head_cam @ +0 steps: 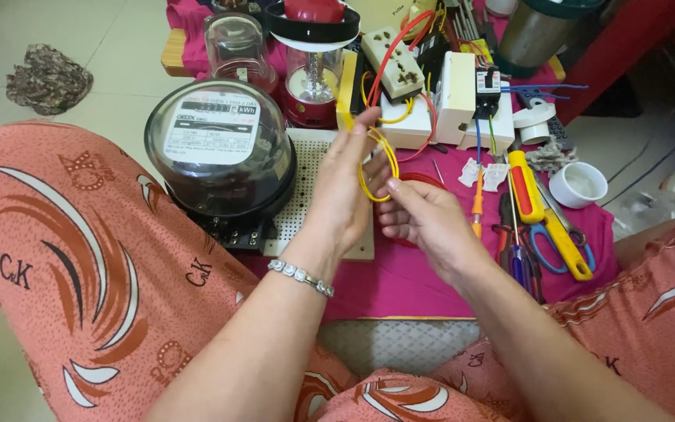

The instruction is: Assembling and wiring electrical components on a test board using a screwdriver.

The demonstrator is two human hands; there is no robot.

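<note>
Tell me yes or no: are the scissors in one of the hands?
No, the scissors lie on the pink cloth; both hands hold a yellow wire.

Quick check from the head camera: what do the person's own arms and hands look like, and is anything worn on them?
Both forearms are bare, with no sleeves or gloves in view. The left hand has a silver link bracelet at the wrist. The right hand shows no ring, watch or band. The fingernails look short and unpainted.

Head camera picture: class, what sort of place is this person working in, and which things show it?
Probably a home floor workspace for electrical wiring practice. A round black electricity meter with clear dome, white wall sockets and a yellow-handled screwdriver lie on a pink cloth over pale floor tiles.
</note>
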